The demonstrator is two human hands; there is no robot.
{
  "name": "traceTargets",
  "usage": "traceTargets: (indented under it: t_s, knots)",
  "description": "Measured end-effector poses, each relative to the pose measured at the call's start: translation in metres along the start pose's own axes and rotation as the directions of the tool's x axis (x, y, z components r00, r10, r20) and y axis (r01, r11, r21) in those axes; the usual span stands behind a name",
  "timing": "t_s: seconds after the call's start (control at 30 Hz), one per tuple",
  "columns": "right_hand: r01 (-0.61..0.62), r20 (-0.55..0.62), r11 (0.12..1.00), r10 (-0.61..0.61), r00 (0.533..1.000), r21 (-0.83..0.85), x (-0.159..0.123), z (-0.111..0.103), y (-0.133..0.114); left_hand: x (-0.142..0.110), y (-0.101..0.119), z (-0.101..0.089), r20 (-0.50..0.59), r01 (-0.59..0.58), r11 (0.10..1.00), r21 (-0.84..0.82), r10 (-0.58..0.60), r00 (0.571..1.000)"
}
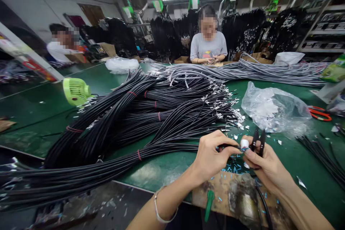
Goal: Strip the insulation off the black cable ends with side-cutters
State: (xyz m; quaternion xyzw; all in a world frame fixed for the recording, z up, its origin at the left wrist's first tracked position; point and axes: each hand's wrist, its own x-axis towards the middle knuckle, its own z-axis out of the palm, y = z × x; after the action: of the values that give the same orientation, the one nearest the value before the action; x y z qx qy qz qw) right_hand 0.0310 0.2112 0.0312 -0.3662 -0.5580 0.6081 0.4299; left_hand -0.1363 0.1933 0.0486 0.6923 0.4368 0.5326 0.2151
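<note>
My left hand (208,156) is closed, pinching the end of a black cable (228,146) between thumb and fingers. Close beside it, my right hand (265,161) has its thumb and fingertips together at that cable's tip. Dark snips (258,142) are held in my right hand, their blades pointing up between the fingers. A white wrap (244,143) appears to cover one right fingertip. Banded bundles of black cables (129,115) lie to the left, many with white-foiled ends. Small blue offcuts (234,168) are scattered below my hands.
A worn board with a metal block (246,201) and a green lever (209,205) sits at the front edge. Nearby are a clear plastic bag (275,109), orange-handled tool (320,113), green fan (77,91) and grey cables (269,70). A co-worker (208,46) sits opposite; another person (60,45) is far left.
</note>
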Motion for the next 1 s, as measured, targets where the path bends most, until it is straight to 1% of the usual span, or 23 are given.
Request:
traceTargets:
  t_s: [0.03,0.07,0.1,0.17,0.2,0.23,0.27,0.3,0.33,0.37,0.4,0.47,0.53,0.57,0.6,0.63,0.73,0.8,0.83,0.9,1.0]
  knots:
    - [-0.022,0.034,0.999,0.022,0.999,0.028,0.001,0.0,0.0,0.001,0.0,-0.001,0.023,0.009,1.0,-0.004,-0.009,1.0]
    - [-0.012,0.037,1.0,0.011,0.999,0.007,0.002,0.001,-0.001,0.002,0.0,-0.001,0.041,0.017,1.0,0.002,-0.017,0.999]
    - [0.029,0.001,0.998,-0.029,1.0,-0.051,0.003,0.001,-0.001,0.003,0.0,-0.001,0.053,0.026,1.0,0.014,-0.027,0.998]
    - [0.099,-0.122,0.979,-0.122,0.985,-0.179,0.004,0.003,0.0,0.001,0.0,0.001,0.055,0.046,0.998,0.049,-0.048,0.997]
    - [0.098,-0.173,0.977,-0.132,0.976,-0.19,0.004,0.004,0.0,0.0,-0.001,0.002,0.052,0.051,0.996,0.07,-0.055,0.997]
    - [0.07,-0.19,0.986,-0.099,0.977,-0.153,0.004,0.005,0.001,-0.001,-0.001,0.004,0.054,0.051,0.994,0.092,-0.056,0.997]
    - [0.025,-0.171,0.996,-0.039,0.984,-0.081,0.004,0.007,0.002,-0.003,-0.001,0.005,0.057,0.048,0.993,0.112,-0.055,0.997]
    - [-0.022,-0.121,1.0,0.021,0.992,-0.009,0.003,0.008,0.004,-0.004,-0.002,0.006,0.058,0.048,0.991,0.128,-0.056,0.997]
    - [-0.052,-0.06,0.998,0.054,0.997,0.033,0.003,0.008,0.005,-0.004,-0.002,0.006,0.056,0.053,0.989,0.138,-0.061,0.997]
    - [-0.054,-0.016,0.998,0.054,0.998,0.026,0.003,0.008,0.006,-0.004,-0.002,0.006,0.053,0.065,0.988,0.14,-0.073,0.996]
    - [-0.023,-0.006,0.999,0.023,1.0,-0.032,0.003,0.007,0.007,-0.005,-0.002,0.006,0.051,0.082,0.987,0.135,-0.09,0.995]
    - [0.09,-0.073,0.968,-0.11,0.991,-0.233,0.003,0.005,0.009,-0.004,-0.001,0.006,0.045,0.115,0.986,0.117,-0.121,0.992]
    - [0.157,-0.159,0.896,-0.241,0.957,-0.415,0.003,0.004,0.011,-0.004,0.0,0.006,0.038,0.13,0.987,0.098,-0.134,0.99]
    - [0.162,-0.197,0.876,-0.276,0.941,-0.453,0.003,0.004,0.011,-0.004,0.0,0.007,0.032,0.136,0.987,0.086,-0.139,0.99]
    - [0.153,-0.228,0.878,-0.28,0.933,-0.453,0.003,0.005,0.011,-0.004,0.001,0.007,0.026,0.147,0.987,0.07,-0.149,0.989]
    - [0.134,-0.252,0.897,-0.258,0.933,-0.422,0.003,0.007,0.011,-0.004,0.001,0.007,0.021,0.164,0.985,0.05,-0.165,0.986]
    - [0.084,-0.322,0.971,-0.155,0.934,-0.224,0.004,0.011,0.007,-0.005,0.0,0.007,0.027,0.226,0.974,-0.03,-0.225,0.974]
    - [0.094,-0.381,0.992,-0.12,0.917,-0.086,0.005,0.01,0.004,-0.005,-0.001,0.006,0.031,0.259,0.963,-0.081,-0.257,0.966]
    - [0.097,-0.394,0.994,-0.108,0.913,-0.048,0.006,0.009,0.003,-0.006,-0.002,0.006,0.031,0.268,0.959,-0.094,-0.266,0.963]
    - [0.075,-0.357,0.995,-0.095,0.929,-0.07,0.006,0.006,0.002,-0.006,-0.003,0.005,0.033,0.273,0.957,-0.095,-0.271,0.962]
    - [0.034,-0.259,0.98,-0.086,0.962,-0.198,0.005,0.003,0.003,-0.007,-0.003,0.006,0.043,0.255,0.965,-0.063,-0.253,0.967]
